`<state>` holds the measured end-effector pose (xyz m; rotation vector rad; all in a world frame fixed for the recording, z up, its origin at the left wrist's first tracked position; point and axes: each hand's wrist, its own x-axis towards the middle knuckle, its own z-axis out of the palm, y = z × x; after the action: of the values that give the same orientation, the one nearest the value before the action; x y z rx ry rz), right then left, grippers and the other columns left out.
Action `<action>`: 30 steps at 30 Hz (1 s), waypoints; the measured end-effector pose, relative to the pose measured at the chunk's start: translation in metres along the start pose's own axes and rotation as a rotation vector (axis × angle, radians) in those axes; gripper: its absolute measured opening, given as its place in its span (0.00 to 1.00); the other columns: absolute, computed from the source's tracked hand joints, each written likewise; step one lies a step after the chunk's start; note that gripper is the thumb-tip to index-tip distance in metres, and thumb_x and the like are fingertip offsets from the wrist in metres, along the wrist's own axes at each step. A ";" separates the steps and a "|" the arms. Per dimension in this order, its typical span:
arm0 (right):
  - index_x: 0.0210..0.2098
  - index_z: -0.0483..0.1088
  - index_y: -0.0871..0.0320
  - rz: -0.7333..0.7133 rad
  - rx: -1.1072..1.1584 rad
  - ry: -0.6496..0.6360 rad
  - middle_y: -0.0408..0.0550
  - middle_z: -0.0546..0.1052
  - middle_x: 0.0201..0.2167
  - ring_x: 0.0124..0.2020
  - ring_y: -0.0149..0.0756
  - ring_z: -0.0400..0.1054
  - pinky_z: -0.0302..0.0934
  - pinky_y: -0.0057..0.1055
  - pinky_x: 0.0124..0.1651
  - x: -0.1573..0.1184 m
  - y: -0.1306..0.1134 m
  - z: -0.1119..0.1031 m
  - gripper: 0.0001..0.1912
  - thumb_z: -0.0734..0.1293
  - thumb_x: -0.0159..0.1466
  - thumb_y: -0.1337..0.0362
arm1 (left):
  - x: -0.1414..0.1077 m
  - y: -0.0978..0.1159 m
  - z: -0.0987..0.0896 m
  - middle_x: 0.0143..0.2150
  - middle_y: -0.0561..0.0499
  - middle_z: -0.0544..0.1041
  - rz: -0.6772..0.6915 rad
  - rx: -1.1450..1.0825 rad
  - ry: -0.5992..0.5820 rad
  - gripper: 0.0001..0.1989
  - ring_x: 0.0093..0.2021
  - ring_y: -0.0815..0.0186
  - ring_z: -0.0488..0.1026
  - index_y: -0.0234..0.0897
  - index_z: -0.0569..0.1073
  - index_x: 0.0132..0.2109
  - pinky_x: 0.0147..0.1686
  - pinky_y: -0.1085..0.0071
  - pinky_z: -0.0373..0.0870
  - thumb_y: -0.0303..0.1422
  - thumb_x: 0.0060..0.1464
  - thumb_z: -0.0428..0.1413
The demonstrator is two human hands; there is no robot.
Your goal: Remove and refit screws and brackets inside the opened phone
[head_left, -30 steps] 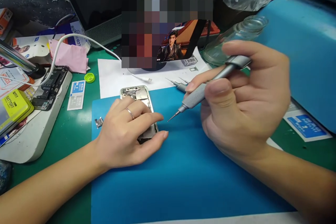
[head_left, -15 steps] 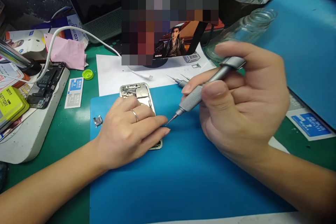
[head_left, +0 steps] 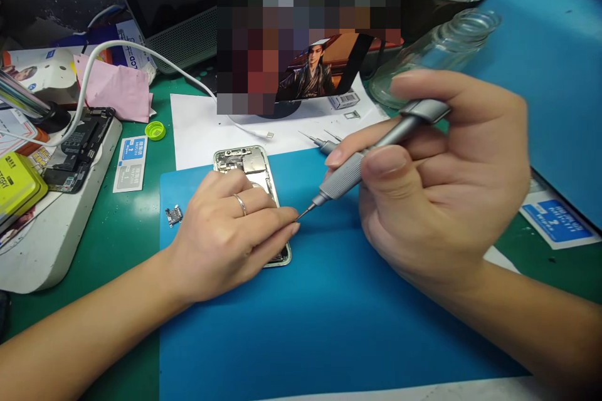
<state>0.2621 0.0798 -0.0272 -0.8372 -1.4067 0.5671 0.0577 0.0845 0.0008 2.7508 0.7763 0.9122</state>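
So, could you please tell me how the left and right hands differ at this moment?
The left hand lies palm down over the opened phone; the right hand is held beside it, thumb toward the camera.
The left hand wears a ring; none shows on the right.
The right hand grips a grey screwdriver; the left has thumb and forefinger close together at its tip, perhaps pinching something too small to see.
Both are ungloved.
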 end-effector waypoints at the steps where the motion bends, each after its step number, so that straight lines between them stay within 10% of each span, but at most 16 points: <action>1: 0.60 0.66 0.39 -0.001 -0.004 0.000 0.36 0.77 0.35 0.28 0.27 0.76 0.72 0.25 0.24 0.000 0.000 0.000 0.21 0.69 0.69 0.56 | 0.000 0.000 0.000 0.33 0.54 0.82 0.003 0.001 0.003 0.04 0.33 0.66 0.70 0.37 0.80 0.43 0.35 0.64 0.61 0.31 0.63 0.61; 30: 0.59 0.67 0.37 -0.042 0.002 0.010 0.36 0.76 0.35 0.28 0.30 0.75 0.72 0.28 0.23 0.002 0.001 0.001 0.20 0.68 0.69 0.57 | 0.000 0.000 0.002 0.33 0.54 0.84 -0.014 0.029 0.006 0.06 0.31 0.69 0.73 0.38 0.80 0.44 0.34 0.66 0.59 0.32 0.66 0.59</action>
<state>0.2610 0.0817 -0.0268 -0.8057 -1.4109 0.5313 0.0592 0.0844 -0.0007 2.7656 0.8151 0.9146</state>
